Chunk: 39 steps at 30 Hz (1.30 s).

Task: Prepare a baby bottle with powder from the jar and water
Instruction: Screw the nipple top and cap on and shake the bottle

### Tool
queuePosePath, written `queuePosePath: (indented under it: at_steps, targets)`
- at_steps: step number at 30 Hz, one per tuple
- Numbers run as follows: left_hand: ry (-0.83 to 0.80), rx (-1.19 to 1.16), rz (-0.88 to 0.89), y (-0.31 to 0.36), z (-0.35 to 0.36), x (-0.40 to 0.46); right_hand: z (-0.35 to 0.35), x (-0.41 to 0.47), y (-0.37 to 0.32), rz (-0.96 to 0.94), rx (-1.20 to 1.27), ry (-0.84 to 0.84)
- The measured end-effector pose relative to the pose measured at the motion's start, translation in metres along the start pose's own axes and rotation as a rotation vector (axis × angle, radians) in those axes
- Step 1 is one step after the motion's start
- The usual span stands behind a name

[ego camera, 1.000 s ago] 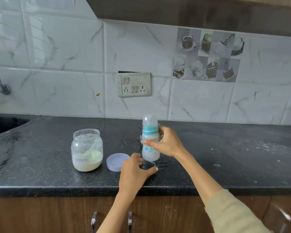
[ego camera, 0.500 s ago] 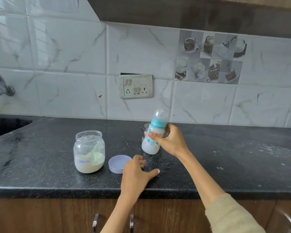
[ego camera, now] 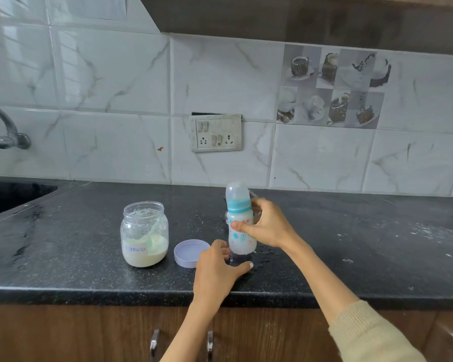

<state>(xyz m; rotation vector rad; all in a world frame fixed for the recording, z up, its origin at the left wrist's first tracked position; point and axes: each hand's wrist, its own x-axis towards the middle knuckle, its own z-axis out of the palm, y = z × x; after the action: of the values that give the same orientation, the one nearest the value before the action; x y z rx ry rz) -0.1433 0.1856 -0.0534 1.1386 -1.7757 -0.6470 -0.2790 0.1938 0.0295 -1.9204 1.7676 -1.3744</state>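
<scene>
My right hand (ego camera: 268,226) grips a baby bottle (ego camera: 239,226) with a teal collar, a clear cap and milky white liquid inside. It is held upright just above the black counter (ego camera: 351,246). My left hand (ego camera: 217,270) rests flat on the counter in front of the bottle, fingers apart, holding nothing. To the left stands an open clear jar (ego camera: 144,233) labelled "Formula", part full of pale powder with a scoop inside. Its lilac lid (ego camera: 190,253) lies upside down between the jar and my left hand.
A metal vessel (ego camera: 254,205) stands mostly hidden behind the bottle. Water drops and powder specks lie on the counter near the bottle and at far right. A sink (ego camera: 8,197) and tap (ego camera: 5,131) are at far left. A socket plate (ego camera: 216,133) is on the tiled wall.
The bottle was tilted to the right and raised half a second ago; now it is upright and lower again. My left hand has stayed on the counter.
</scene>
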Motion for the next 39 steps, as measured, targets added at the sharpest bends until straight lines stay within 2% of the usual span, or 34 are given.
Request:
queuePosePath:
  at_steps: [2,6,9,19,32,39]
  targets:
    - [-0.002,-0.003,-0.003,-0.001,0.000,0.000,0.000,-0.001,0.001,0.007,0.045,0.054]
    - [0.001,-0.003,0.010,0.000,0.000,0.000,0.003,-0.005,0.003,0.022,0.021,-0.016]
    - [0.008,0.001,0.011,-0.001,0.001,0.000,0.003,-0.007,0.010,0.051,0.075,0.025]
    - [0.008,0.021,0.000,0.001,0.000,0.001,0.002,-0.007,0.017,0.091,0.074,-0.008]
    - [0.006,-0.013,-0.011,-0.005,0.003,0.002,-0.076,0.027,0.045,0.210,0.045,0.205]
    - [0.008,0.019,-0.009,-0.005,0.005,0.003,-0.089,0.046,0.078,0.288,0.043,0.214]
